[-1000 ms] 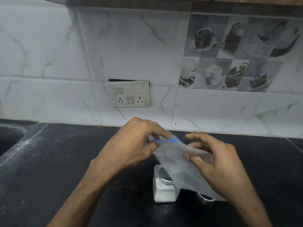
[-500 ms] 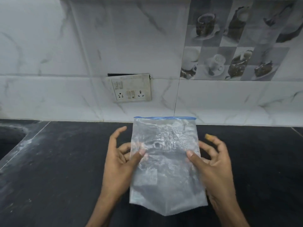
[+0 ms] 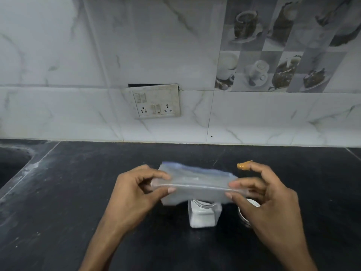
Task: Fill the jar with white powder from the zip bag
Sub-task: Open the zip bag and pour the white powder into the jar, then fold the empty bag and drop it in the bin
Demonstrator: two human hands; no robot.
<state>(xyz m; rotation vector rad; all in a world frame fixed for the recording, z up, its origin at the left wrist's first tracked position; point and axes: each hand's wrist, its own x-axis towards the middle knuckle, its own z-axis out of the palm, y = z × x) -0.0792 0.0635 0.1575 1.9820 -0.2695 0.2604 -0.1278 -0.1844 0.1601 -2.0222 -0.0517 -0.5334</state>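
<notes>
A clear zip bag [image 3: 197,184] with a blue seal strip hangs flat and folded over in the air above the counter. My left hand [image 3: 134,190] pinches its left end and my right hand [image 3: 267,200] pinches its right end. Right under the bag stands a small square glass jar [image 3: 203,216], open at the top, with white powder filling its lower part. The bag hides the jar's mouth in part. The bag looks nearly empty.
A round metal lid [image 3: 248,212] lies on the black counter [image 3: 78,192] right of the jar, partly behind my right hand. A sink edge [image 3: 17,161] is at the far left. A switch and socket plate [image 3: 156,102] sits on the tiled wall.
The bag was held upright and spread out half a second ago; now it is folded flat and lowered over the jar, which has come back into view.
</notes>
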